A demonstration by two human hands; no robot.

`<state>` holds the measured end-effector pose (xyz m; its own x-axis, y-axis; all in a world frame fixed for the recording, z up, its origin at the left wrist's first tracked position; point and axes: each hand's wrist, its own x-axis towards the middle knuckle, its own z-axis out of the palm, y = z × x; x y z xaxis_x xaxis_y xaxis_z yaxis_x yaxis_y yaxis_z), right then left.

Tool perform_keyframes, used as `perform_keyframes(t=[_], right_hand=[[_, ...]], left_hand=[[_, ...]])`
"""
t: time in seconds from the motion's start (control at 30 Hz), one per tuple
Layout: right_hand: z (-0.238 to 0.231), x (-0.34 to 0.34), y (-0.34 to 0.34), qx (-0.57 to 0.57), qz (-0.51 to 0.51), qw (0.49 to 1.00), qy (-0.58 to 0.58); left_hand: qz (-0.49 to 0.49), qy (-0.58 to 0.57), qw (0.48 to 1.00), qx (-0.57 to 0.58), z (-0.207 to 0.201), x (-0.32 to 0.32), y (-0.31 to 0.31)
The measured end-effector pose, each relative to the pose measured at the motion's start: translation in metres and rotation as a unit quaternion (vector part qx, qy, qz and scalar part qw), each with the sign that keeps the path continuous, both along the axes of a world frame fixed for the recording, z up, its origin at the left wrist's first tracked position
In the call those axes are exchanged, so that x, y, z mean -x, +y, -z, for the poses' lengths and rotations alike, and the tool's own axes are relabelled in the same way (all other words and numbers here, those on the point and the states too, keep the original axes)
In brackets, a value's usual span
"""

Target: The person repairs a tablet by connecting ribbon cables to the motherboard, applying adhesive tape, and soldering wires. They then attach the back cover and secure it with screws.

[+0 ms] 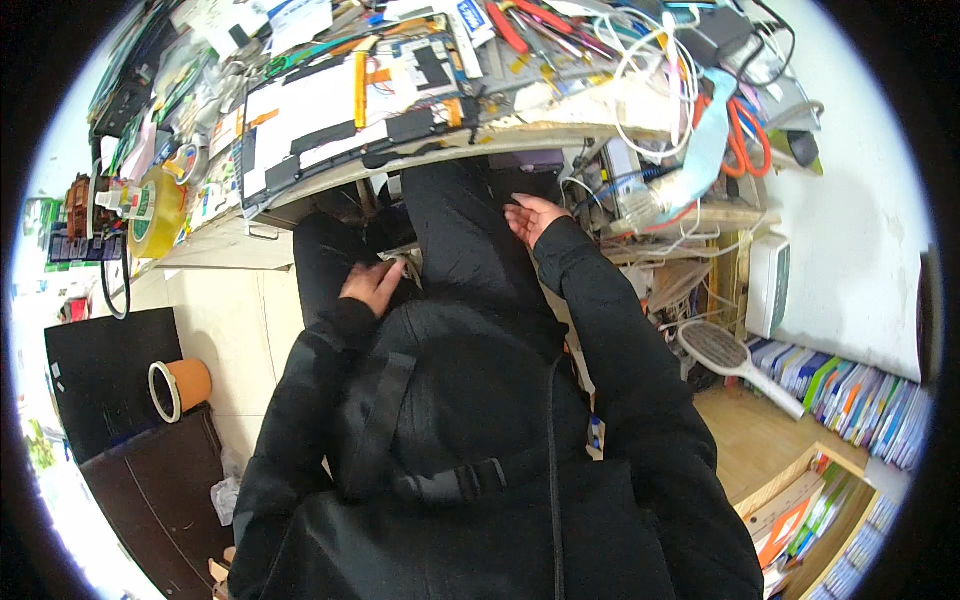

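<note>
Person's seated at the cluttered desk (560, 128), both hands down in the lap. Left hand (372, 285) sits at about nine o'clock from the knees, fingers curled over something small and pale at the trouser pocket (405, 262); whether that grip has actually closed on it, I cannot tell, the knuckles hide it. Right hand (535, 218), up at one o'clock, is flat and spread, palm showing, holding nothing, just under the desk edge.

Risks, as I judge them: that pale bit could slip from a blind hold and drop between the legs to the floor. The right hand is close to the hanging white cables (640, 215) at three o'clock; a snag there could drag gear off the shelf. The opened laptop (330, 125) at twelve overhangs the desk rim, so a knee bump could tip it.
</note>
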<state>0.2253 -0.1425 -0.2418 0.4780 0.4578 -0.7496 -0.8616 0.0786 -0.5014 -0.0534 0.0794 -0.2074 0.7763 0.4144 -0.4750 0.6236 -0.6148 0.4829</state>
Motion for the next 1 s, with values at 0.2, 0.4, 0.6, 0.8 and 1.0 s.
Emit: perform_keyframes(t=[0.2,0.4,0.6,0.8,1.0], right_hand=[[0.069,-0.028,0.034,0.054,0.082,0.994,0.056],[0.095,-0.033,0.051,0.2,0.029,0.979,-0.004],[0.165,-0.041,0.045,0.076,-0.04,0.996,0.033],[0.163,-0.079,0.041,0.113,-0.074,0.99,-0.048],[0.134,-0.097,0.057,0.239,-0.006,0.963,-0.121]], left_hand=[[-0.276,-0.025,0.819,0.502,0.01,-0.033,-0.037],[-0.29,-0.049,0.792,0.535,0.034,-0.033,-0.015],[-0.363,-0.005,0.796,0.485,0.043,-0.031,-0.016],[-0.358,-0.084,0.721,0.588,0.05,-0.016,-0.021],[-0.344,-0.077,0.737,0.576,0.057,-0.014,-0.005]])
